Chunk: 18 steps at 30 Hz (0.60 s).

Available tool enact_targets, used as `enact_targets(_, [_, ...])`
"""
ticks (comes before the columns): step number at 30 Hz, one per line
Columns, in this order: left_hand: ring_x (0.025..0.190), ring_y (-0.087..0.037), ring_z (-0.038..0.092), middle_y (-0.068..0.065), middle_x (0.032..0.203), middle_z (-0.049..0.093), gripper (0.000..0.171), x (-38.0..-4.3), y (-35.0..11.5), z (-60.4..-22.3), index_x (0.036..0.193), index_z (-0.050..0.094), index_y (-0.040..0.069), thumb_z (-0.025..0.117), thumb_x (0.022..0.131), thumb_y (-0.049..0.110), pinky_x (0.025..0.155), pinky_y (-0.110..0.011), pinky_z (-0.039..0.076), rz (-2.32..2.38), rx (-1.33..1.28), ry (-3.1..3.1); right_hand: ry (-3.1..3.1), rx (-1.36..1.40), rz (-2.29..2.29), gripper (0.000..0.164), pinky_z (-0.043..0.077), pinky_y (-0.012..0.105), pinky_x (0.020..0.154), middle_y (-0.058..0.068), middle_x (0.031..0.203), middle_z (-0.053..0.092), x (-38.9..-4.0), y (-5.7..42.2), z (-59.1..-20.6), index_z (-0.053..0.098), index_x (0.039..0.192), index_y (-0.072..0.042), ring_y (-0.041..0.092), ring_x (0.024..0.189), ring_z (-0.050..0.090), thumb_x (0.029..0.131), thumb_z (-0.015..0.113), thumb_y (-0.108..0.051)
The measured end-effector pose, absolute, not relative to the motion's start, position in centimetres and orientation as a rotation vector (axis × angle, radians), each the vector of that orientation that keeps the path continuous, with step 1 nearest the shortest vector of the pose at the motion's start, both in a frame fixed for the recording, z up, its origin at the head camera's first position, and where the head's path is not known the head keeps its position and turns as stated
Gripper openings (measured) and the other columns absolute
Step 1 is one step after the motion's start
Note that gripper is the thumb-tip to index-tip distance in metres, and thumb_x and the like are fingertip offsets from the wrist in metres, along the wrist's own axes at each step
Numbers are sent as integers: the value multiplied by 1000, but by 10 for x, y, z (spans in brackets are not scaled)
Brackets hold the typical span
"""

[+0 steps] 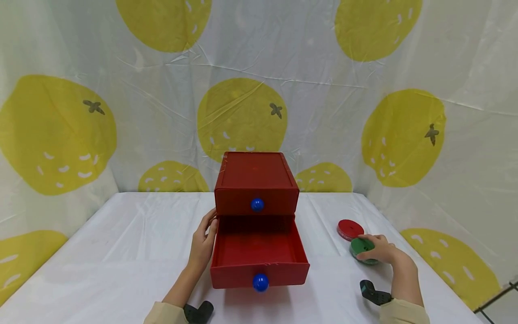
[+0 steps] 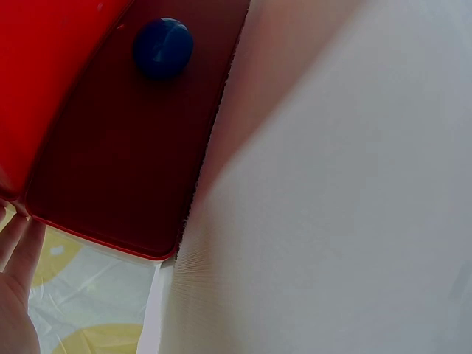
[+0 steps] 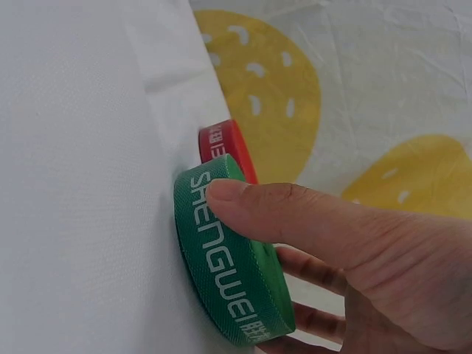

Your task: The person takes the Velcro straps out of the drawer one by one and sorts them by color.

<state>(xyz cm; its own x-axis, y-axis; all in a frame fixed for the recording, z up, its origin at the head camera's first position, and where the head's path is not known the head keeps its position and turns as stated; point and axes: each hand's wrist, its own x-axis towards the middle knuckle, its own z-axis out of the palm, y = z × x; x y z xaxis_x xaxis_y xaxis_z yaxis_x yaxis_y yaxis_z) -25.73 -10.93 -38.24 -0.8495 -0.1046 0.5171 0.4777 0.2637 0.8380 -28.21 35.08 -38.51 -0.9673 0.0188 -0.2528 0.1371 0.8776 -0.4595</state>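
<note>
My right hand (image 1: 383, 250) grips a roll of green tape (image 1: 358, 246) at the right of the table. In the right wrist view its thumb presses the printed outer band of the green roll (image 3: 221, 258), with the other fingers partly hidden behind. Just beyond lies a roll of red tape (image 1: 349, 228). A red two-drawer cabinet (image 1: 255, 168) stands in the middle, its lower drawer (image 1: 259, 275) pulled out, with nothing seen inside. My left hand (image 1: 203, 245) rests against the cabinet's left side, fingers fairly straight.
Blue round knobs (image 1: 261, 282) stick out from both drawer fronts; the upper drawer is closed. A white cloth covers the table (image 1: 133, 252). Behind and beside it hangs a white curtain (image 1: 315, 112) with yellow fruit prints. Black wrist mounts sit on both wrists.
</note>
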Motion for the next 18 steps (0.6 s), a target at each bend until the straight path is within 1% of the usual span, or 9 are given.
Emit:
enact_targets(4, [103,16,46,-7,130,54,35,-258,-109,-383,131,47,11,44,96,16,80,-14,47,-1623,-331,-2065,2800,140,-720,93,39,65,81,34,129,21,-282,350,-384,32,136,-4,55,111,22,67,71,-52])
enact_targets(8, [103,16,46,-7,130,54,35,-257,-109,-383,131,47,12,44,96,16,80,-14,47,-1621,-324,-2071,2792,140,-727,92,39,65,82,34,130,21,-281,349,-383,32,137,-4,54,111,24,68,71,-51])
enact_targets(14, [102,16,47,-7,129,54,35,-257,-109,-383,130,48,11,45,96,15,79,-14,47,-1624,-331,-2060,2776,90,-737,86,37,65,84,34,130,19,-281,349,-383,29,137,-3,51,111,28,75,67,-47])
enact_targets(18, [102,15,47,-8,129,54,35,-257,-109,-382,130,48,11,45,96,14,79,-14,47,-1625,-330,-2057,2784,39,-717,80,36,65,85,36,128,21,-282,348,-383,29,137,-1,50,110,29,79,63,-44])
